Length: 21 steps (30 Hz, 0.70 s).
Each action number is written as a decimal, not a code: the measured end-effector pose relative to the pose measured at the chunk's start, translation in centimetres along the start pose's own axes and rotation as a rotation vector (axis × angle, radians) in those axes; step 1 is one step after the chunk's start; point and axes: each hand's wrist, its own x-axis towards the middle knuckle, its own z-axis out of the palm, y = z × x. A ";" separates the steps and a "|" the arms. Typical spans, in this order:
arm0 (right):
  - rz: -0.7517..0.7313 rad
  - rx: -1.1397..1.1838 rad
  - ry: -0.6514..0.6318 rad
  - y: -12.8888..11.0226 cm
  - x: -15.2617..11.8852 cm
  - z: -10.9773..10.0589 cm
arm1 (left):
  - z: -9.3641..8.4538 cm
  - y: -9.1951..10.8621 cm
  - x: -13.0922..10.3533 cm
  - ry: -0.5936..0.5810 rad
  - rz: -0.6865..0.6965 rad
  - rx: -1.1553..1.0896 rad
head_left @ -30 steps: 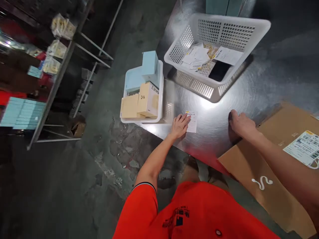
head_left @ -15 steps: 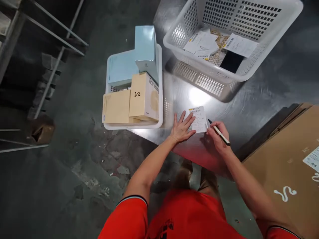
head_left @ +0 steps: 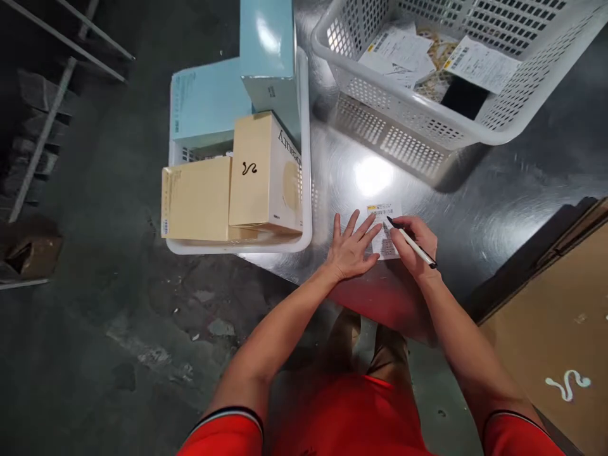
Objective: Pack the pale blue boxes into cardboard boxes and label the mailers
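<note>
A small printed slip with a barcode (head_left: 386, 211) lies flat on the shiny metal table (head_left: 327, 164). My left hand (head_left: 352, 248) rests palm down with its fingers spread, the fingertips over the slip's left side. Gripped in my right hand (head_left: 416, 246) is a marker pen (head_left: 414, 246) with a white barrel and a black tip. The tip is over the slip's upper right part; whether it touches the paper I cannot tell. My right fingers cover part of the slip's right side.
Left of my hands, a white basket (head_left: 306, 209) holds light-blue boxes (head_left: 209, 101) and cream boxes (head_left: 249, 177). A larger white basket (head_left: 403, 111) with paper slips (head_left: 482, 63) and a black item (head_left: 464, 97) stands behind. Cardboard (head_left: 536, 342) is at the right.
My right hand has brought the pen from beside the slip to over it. My left hand stays spread on the slip. The whole view has shifted slightly.
</note>
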 end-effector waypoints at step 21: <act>-0.067 -0.174 0.021 1.2 1.4 1.7 | -0.3 0.0 0.1 0.043 -0.003 -0.084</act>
